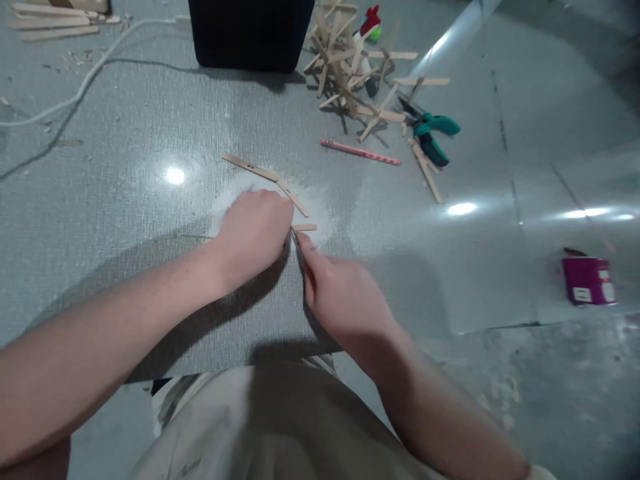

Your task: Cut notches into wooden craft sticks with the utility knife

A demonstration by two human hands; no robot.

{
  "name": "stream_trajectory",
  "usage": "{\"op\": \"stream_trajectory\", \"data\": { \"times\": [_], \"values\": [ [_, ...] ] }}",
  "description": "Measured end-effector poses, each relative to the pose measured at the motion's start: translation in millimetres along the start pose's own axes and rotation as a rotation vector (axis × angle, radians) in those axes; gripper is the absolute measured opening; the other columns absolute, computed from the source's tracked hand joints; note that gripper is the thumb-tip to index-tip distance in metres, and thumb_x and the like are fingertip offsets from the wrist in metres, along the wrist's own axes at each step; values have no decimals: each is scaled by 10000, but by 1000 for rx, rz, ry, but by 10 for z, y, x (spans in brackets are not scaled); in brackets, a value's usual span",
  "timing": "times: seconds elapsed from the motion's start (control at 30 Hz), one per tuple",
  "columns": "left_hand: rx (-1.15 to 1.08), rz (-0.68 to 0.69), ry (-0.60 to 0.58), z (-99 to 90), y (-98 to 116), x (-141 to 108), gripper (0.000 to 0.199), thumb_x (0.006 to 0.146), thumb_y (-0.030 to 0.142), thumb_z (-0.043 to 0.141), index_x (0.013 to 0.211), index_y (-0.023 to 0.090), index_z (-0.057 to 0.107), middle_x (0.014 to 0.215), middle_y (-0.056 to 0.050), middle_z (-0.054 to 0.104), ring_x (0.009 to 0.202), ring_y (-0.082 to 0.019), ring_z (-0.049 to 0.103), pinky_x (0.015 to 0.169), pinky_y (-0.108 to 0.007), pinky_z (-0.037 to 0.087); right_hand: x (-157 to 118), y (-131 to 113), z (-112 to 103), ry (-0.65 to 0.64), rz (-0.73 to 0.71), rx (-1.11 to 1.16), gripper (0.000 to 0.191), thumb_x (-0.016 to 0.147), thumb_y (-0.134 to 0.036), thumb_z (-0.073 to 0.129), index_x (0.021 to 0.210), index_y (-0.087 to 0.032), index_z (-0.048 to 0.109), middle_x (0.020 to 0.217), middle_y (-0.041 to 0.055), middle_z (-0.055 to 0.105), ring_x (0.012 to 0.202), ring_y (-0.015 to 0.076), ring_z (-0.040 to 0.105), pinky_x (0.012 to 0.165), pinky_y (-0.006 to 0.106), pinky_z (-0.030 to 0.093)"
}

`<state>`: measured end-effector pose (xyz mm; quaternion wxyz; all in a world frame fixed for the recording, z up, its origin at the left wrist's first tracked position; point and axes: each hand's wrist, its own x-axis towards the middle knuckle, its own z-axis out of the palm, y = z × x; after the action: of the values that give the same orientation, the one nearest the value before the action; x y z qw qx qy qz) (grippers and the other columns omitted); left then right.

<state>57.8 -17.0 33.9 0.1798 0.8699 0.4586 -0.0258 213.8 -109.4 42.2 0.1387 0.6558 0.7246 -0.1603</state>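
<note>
My left hand (260, 223) is closed and presses down on a wooden craft stick (306, 227), whose rounded end shows to the right of the knuckles. My right hand (340, 287) is closed around a thin, dark, blade-like tool (295, 235), mostly hidden by the fingers. Its tip meets the stick beside my left hand. Just beyond lie two more sticks, end to end at an angle: a longer left stick (250, 167) and a right stick (294, 199). Both have small dark marks or notches. A whitish patch lies on the table beneath them.
Up and right are a heap of joined craft sticks (345, 60), a pink pencil (360, 153) and green-handled pliers (433, 130). A black box (250, 33) stands at the back. A white cable (95, 70) crosses the left. A purple package (589, 280) lies far right.
</note>
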Motion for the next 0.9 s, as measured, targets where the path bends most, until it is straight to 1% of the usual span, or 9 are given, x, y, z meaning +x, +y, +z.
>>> {"op": "stream_trajectory", "data": {
  "times": [0.13, 0.27, 0.4, 0.5, 0.63, 0.7, 0.8, 0.9],
  "values": [
    [-23, 2, 1, 5, -7, -1, 224, 794, 52, 508, 823, 141, 712, 876, -96, 728, 784, -220, 649, 734, -330, 492, 11, 47, -8, 30, -14, 57, 598, 1010, -225, 379, 1604, -178, 428, 797, 82, 738, 589, 212, 605, 573, 307, 322],
    [-41, 2, 9, 12, -9, -4, 213, 833, 59, 508, 838, 140, 706, 881, -100, 722, 799, -217, 652, 761, -326, 497, -2, 26, 21, 30, -7, 6, 604, 1001, -203, 368, 1599, -167, 441, 777, 81, 726, 581, 217, 601, 564, 317, 328],
    [-44, -7, -7, 0, 10, -7, 209, 833, 49, 508, 827, 135, 699, 870, -109, 716, 795, -225, 656, 741, -327, 496, -18, -6, 71, 39, -12, -17, 596, 1008, -203, 356, 1596, -162, 446, 746, 87, 705, 557, 216, 592, 556, 319, 336],
    [-34, -5, 3, 4, 23, -8, 212, 832, 53, 504, 820, 136, 698, 867, -113, 716, 792, -230, 655, 730, -333, 496, -14, -6, 77, 43, -14, -10, 589, 1010, -205, 364, 1590, -159, 458, 729, 91, 696, 542, 213, 583, 561, 320, 357],
    [-18, -3, 7, 21, 26, -10, 203, 828, 58, 509, 824, 139, 696, 879, -99, 723, 801, -212, 650, 743, -313, 499, 2, 0, 36, 24, -9, 1, 599, 1007, -205, 379, 1600, -156, 446, 792, 100, 733, 599, 230, 625, 593, 330, 388],
    [-18, 0, 9, 23, 25, -17, 213, 833, 58, 499, 836, 138, 696, 894, -102, 726, 813, -218, 654, 745, -317, 498, 8, 0, 10, 3, -11, 10, 607, 1004, -206, 380, 1607, -156, 435, 825, 103, 746, 629, 242, 646, 609, 336, 398],
    [-22, 4, 18, 18, 23, -29, 240, 841, 46, 474, 835, 137, 696, 881, -110, 719, 802, -225, 656, 740, -328, 490, 15, 8, -13, -10, -15, 21, 612, 1000, -194, 374, 1609, -165, 431, 835, 102, 749, 637, 252, 656, 609, 336, 394],
    [-25, 3, 12, 10, 23, -34, 247, 828, 27, 471, 817, 138, 692, 858, -109, 708, 785, -229, 657, 728, -330, 479, 19, 36, -12, 22, -6, 15, 591, 1016, -227, 377, 1602, -184, 437, 788, 96, 734, 604, 252, 640, 585, 326, 368]
  ]
}}
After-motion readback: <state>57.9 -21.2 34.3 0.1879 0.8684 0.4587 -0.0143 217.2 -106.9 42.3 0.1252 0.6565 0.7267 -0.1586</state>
